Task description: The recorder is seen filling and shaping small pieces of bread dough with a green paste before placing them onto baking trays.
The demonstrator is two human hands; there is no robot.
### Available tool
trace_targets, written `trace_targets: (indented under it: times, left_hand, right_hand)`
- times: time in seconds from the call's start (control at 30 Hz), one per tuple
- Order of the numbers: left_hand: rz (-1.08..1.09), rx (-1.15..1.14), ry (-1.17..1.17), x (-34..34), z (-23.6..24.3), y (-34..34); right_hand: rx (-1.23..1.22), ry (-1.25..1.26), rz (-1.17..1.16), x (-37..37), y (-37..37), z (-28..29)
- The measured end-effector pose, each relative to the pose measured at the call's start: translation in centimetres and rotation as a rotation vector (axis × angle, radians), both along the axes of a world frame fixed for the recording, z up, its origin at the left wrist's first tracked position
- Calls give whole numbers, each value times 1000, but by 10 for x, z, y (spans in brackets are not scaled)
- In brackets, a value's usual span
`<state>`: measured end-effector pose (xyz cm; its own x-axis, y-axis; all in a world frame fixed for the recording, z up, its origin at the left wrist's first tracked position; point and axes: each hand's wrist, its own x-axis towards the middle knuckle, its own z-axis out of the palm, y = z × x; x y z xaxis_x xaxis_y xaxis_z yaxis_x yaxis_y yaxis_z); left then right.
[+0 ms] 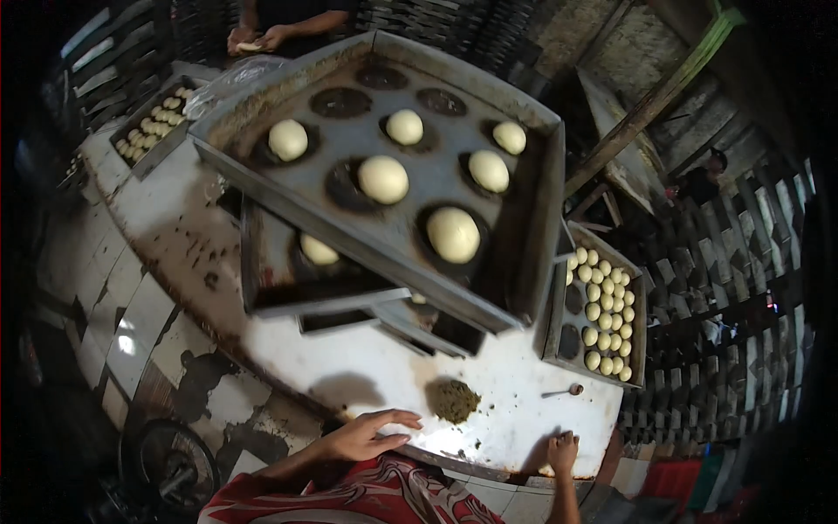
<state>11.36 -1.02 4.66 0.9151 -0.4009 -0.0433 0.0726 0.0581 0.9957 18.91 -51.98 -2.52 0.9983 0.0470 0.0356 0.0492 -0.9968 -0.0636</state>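
Observation:
My left hand [371,435] lies palm down at the table's near edge, its fingers stretched out and holding nothing. Further right, my right hand [563,454] rests on the white tabletop with its fingers curled closed; whatever may be inside is hidden. Between the hands, a little further in, sits a dark greenish-brown crumbly heap [454,401]. A small spoon [563,391] lies just beyond my right hand. Past the heap, a big metal tray [428,279] tops a crooked stack of trays. Several smooth pale dough balls [383,180] stand spaced apart in it.
A tray of closely set dough balls [611,306] stands on the right, another [157,127] at the far left. Across the table are another person's hands [253,40], holding something pale. A wooden pole [646,113] slants behind the stack. A wheel [175,472] is at lower left.

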Motion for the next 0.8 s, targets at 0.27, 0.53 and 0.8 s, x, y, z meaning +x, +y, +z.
trace_targets:
  times: [0.27, 0.53, 0.8]
  left_hand:
    - [-123, -143, -38, 28, -18, 61]
    - [13, -340, 331, 2, -20, 105]
    - [332, -682, 509, -25, -26, 101]
  right_hand:
    - [728, 171, 447, 172, 304, 357]
    - [242, 196, 734, 390, 564, 325]
    - [646, -110, 819, 323, 506, 361]
